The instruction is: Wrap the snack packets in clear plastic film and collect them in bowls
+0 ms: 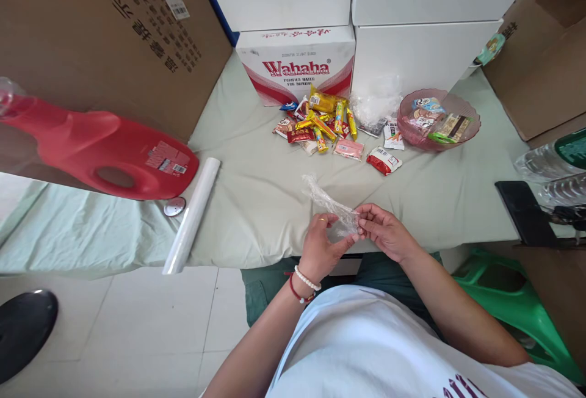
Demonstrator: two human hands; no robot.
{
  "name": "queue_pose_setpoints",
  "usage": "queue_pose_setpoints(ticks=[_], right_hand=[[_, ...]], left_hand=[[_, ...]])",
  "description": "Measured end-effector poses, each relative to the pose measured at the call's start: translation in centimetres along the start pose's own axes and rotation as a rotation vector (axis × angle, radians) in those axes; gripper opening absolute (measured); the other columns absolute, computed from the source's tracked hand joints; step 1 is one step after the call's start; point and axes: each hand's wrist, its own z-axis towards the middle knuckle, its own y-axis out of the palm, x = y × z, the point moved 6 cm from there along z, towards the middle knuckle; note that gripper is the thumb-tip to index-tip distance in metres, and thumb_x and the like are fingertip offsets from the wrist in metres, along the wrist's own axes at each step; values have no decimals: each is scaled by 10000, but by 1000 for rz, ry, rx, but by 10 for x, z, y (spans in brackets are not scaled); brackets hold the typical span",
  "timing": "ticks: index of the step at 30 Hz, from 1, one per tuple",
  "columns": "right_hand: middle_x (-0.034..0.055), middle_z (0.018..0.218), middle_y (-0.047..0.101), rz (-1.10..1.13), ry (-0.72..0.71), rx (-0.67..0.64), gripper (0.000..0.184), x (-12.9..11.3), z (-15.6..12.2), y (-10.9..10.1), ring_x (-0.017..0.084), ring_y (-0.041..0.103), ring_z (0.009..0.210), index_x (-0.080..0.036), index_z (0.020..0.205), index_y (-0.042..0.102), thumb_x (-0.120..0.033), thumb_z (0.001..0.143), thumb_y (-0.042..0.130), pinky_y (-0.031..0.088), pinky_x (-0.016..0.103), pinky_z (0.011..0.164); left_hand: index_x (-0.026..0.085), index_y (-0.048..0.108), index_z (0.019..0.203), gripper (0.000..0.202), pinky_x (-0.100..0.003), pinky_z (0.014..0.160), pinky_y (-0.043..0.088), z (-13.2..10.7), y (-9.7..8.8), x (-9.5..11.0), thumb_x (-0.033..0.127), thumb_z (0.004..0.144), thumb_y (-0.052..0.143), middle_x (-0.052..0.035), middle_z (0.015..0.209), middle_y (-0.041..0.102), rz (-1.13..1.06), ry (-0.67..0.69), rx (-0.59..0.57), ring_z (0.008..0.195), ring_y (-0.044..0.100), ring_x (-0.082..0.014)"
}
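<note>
A crumpled strip of clear plastic film [332, 206] stretches from between my hands up to the left, over the cloth near the front edge of the table. My left hand [324, 246] is closed on its lower end, thumb pointing right and fingers curled. At the same end, my right hand [384, 232] pinches the film between thumb and fingertips. The fingers of both hands nearly meet there. Whether anything small lies inside the film I cannot tell. Beyond it lie a red-and-white snack packet [383, 160] and a pink packet [348, 148].
Several yellow snack sticks [324, 129] lie in a pile before a Wahaha carton [297, 59]. Right of them are bunched clear plastic [373, 108] and a pink glass bowl [473, 123] holding packets. A white roll [192, 218] and red jug [114, 154] lie left; a phone [524, 212] lies right.
</note>
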Motion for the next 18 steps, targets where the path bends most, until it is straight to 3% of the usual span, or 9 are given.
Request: queue_pose_setpoints(ticks=[2, 4, 7, 10, 12, 15, 18], right_hand=[[-19, 816, 619, -19, -6, 19, 396, -1, 1, -2, 118, 568, 703, -240, 960, 724, -439, 691, 938, 483, 261, 628], [-21, 814, 617, -46, -17, 56, 404, -2, 1, -7, 117, 565, 703, -238, 949, 721, -447, 682, 940, 488, 264, 637], [-24, 813, 604, -57, -12, 97, 417, 0, 2, -15, 118, 563, 712, -236, 932, 716, -460, 663, 944, 495, 268, 653], [-23, 809, 594, -65, 13, 113, 417, 4, 5, -19, 123, 549, 710, -233, 908, 714, -471, 651, 941, 489, 274, 653], [-20, 802, 589, -88, 13, 117, 412, 6, 8, -19, 125, 528, 698, -232, 902, 721, -493, 659, 927, 475, 276, 644], [-11, 811, 599, -149, -32, 109, 395, 4, 12, -16, 130, 503, 703, -236, 891, 736, -546, 698, 887, 462, 280, 656], [0, 868, 641, -225, -102, 91, 382, 0, 13, -9, 155, 537, 793, -244, 870, 746, -587, 737, 850, 486, 297, 743]], left_hand=[[218, 682, 880, 218, -314, 760, 503, 2, 5, -1, 370, 768, 791, -34, 910, 673, 36, 26, -40, 849, 624, -182], [219, 655, 784, 139, -294, 714, 477, 4, 5, -7, 339, 832, 706, -9, 792, 649, -2, -16, -53, 749, 597, -157], [218, 624, 804, 227, -275, 651, 465, 3, 0, -22, 431, 856, 684, 4, 732, 643, -174, -134, -48, 669, 579, -142], [218, 583, 854, 336, -293, 686, 522, -1, -10, -38, 527, 830, 712, -14, 777, 678, -369, -227, 11, 726, 641, -163], [217, 562, 856, 354, -302, 687, 537, -5, -20, -48, 526, 811, 729, -12, 768, 663, -387, -260, 62, 724, 646, -166], [210, 586, 892, 297, -309, 700, 537, -13, -39, -49, 433, 787, 751, -25, 850, 646, -186, -190, 187, 767, 634, -167], [213, 619, 1048, 259, -366, 866, 556, -18, -47, -26, 365, 854, 700, -80, 1087, 651, 29, 34, 276, 1018, 648, -210]])
